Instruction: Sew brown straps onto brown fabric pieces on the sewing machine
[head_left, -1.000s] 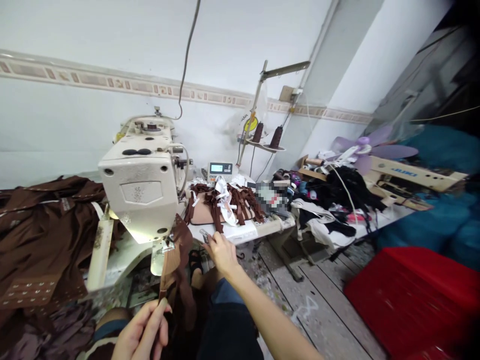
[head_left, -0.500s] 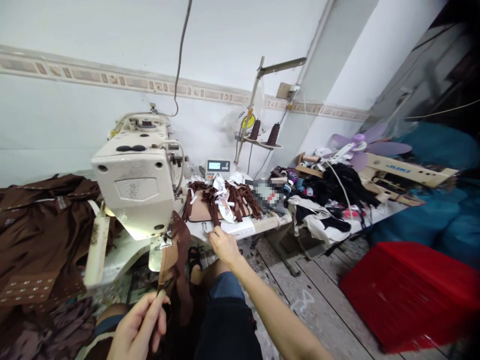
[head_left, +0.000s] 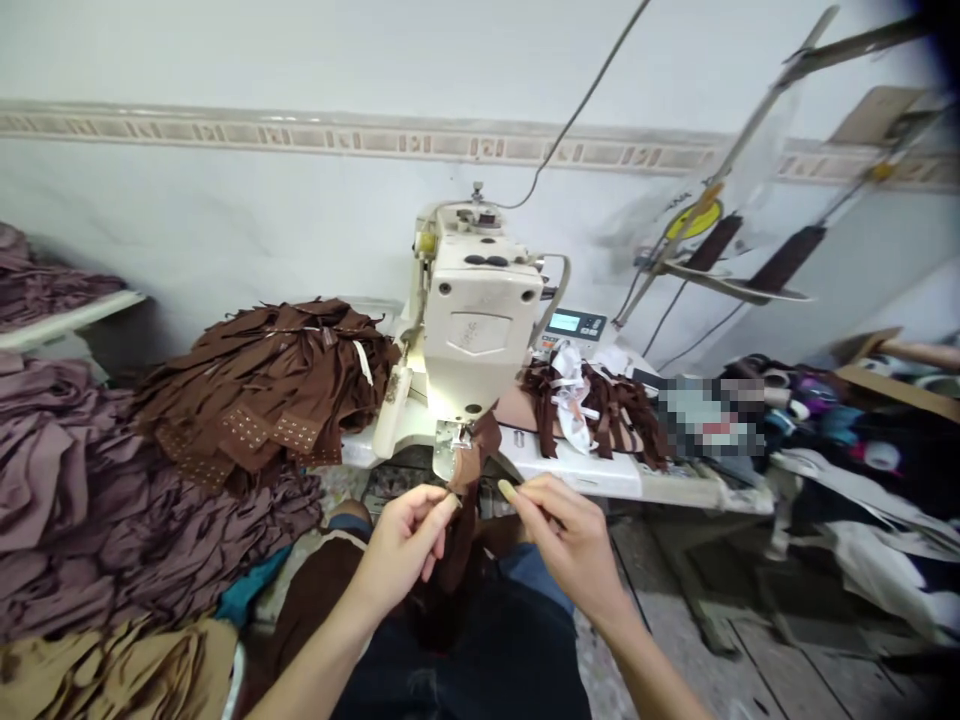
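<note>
In the middle stands a white sewing machine (head_left: 480,330), its head facing me and its lamp lit. A brown fabric piece (head_left: 466,465) lies under its presser foot, a lighter tan part uppermost, and hangs toward my lap. My left hand (head_left: 409,550) pinches the near edge of this fabric between thumb and fingers, just in front of the needle area. To the right of the fabric is my right hand (head_left: 566,530), apart from it, fingers curled and thumb pointing at the machine. Whatever the right fingers hold, if anything, is hidden.
Brown garment pieces with metal studs (head_left: 277,400) are heaped left of the machine. Mauve fabric (head_left: 112,510) and tan fabric (head_left: 112,670) lie nearer. On the right are a control panel (head_left: 574,325), brown and white strips (head_left: 577,400), and a thread stand (head_left: 720,270).
The view has swung left, bringing the machine to the middle. My right hand has come back from the table edge by the strips toward the fabric. My left hand still pinches the fabric.
</note>
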